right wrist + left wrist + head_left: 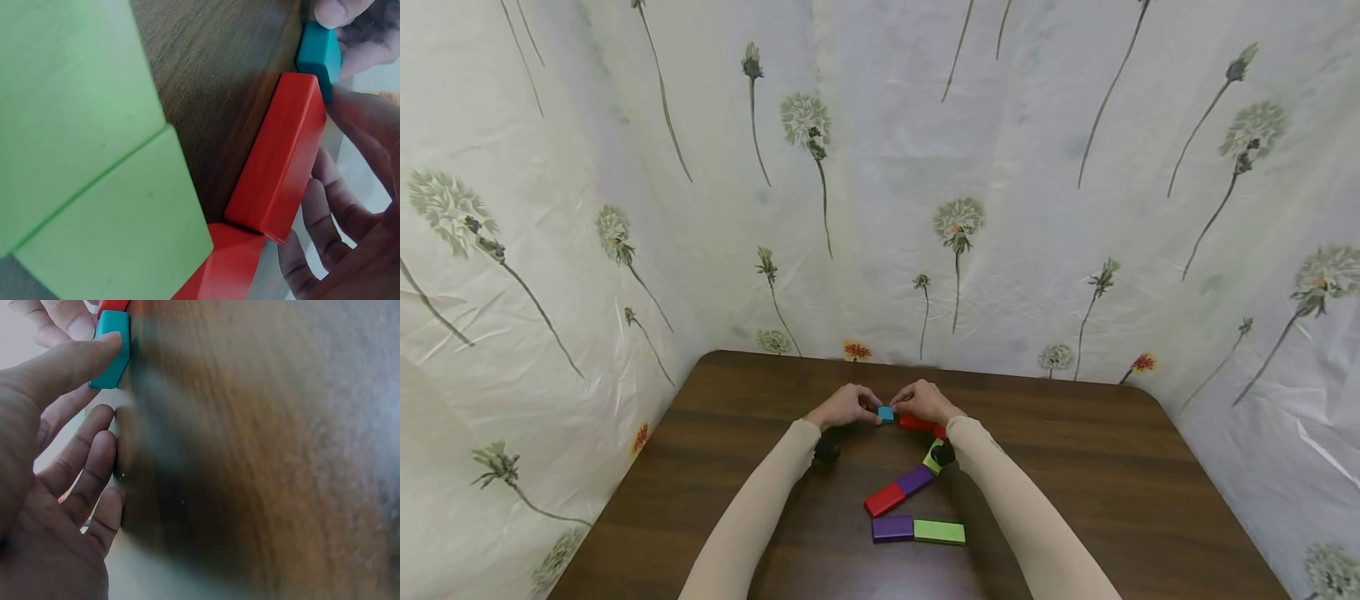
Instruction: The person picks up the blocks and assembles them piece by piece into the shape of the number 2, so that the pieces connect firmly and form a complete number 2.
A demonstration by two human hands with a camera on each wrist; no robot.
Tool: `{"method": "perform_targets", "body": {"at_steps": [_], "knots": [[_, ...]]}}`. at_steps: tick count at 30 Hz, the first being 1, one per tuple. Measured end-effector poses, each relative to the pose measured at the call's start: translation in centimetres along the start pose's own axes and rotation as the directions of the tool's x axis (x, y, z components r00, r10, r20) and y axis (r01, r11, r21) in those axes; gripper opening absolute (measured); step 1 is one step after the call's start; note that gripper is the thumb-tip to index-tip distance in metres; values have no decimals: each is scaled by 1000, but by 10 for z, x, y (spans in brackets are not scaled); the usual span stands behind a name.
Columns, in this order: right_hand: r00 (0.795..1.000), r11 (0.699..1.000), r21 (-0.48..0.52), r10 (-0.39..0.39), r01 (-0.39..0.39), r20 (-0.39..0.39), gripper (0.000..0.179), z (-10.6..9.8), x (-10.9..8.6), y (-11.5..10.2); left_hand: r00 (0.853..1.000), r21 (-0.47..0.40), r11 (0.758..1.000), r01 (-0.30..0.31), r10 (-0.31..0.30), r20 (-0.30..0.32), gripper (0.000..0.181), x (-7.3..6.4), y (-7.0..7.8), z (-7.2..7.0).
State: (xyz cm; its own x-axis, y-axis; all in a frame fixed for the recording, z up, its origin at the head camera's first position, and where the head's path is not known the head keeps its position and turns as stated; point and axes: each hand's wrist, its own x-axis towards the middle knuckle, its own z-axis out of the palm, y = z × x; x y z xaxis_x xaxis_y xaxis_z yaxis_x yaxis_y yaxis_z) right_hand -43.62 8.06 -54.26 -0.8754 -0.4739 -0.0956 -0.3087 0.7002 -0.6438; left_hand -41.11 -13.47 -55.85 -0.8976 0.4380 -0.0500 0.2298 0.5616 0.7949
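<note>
My left hand pinches a small blue block between thumb and forefinger, low over the tabletop. In the left wrist view the thumb lies on the face of the blue block, while the other fingers curve loosely below. From the other side my right hand touches the end of the blue block with a fingertip. Its remaining fingers hang relaxed behind a long red block, which stands close to the blue one. Another red block meets the long one at an angle.
A winding row continues toward me: a green block, a purple block and a red block. Nearer lie a purple block and a green block, end to end. Flowered sheeting surrounds the brown table.
</note>
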Motion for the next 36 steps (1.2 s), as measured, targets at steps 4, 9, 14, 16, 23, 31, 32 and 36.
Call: {"method": "perform_targets", "body": {"at_steps": [4, 9, 14, 16, 23, 31, 32, 36], "knots": [[1000, 1000, -2, -5, 5, 11, 13, -1, -1, 2, 1000, 9, 1000, -10, 10, 4, 30, 0, 0, 2], [1000, 1000, -4, -9, 9, 13, 12, -3, -2, 4, 999, -1, 1000, -30, 30, 18, 30, 2, 0, 3], [1000, 1000, -8, 2, -2, 13, 11, -4, -3, 4, 999, 9, 999, -50, 49, 19, 29, 3, 0, 4], [1000, 1000, -10, 5, -5, 13, 11, -4, -4, 3, 999, 16, 998, -53, 53, 14, 29, 3, 0, 4], [1000, 1000, -13, 1, -1, 16, 10, -6, -5, 2, 999, 29, 999, -46, 46, 5, 28, 5, 1, 6], [999, 1000, -6, 19, -19, 28, 12, -7, -6, 4, 999, 55, 997, -48, 48, 0, 27, 4, 2, 7], [999, 1000, -5, 22, -22, 30, 12, -7, -6, 4, 999, 59, 997, -49, 49, 1, 27, 4, 2, 7], [999, 1000, -2, 29, -29, 36, 12, -8, -7, 3, 999, 62, 997, -54, 54, 2, 28, 5, 1, 8]]}}
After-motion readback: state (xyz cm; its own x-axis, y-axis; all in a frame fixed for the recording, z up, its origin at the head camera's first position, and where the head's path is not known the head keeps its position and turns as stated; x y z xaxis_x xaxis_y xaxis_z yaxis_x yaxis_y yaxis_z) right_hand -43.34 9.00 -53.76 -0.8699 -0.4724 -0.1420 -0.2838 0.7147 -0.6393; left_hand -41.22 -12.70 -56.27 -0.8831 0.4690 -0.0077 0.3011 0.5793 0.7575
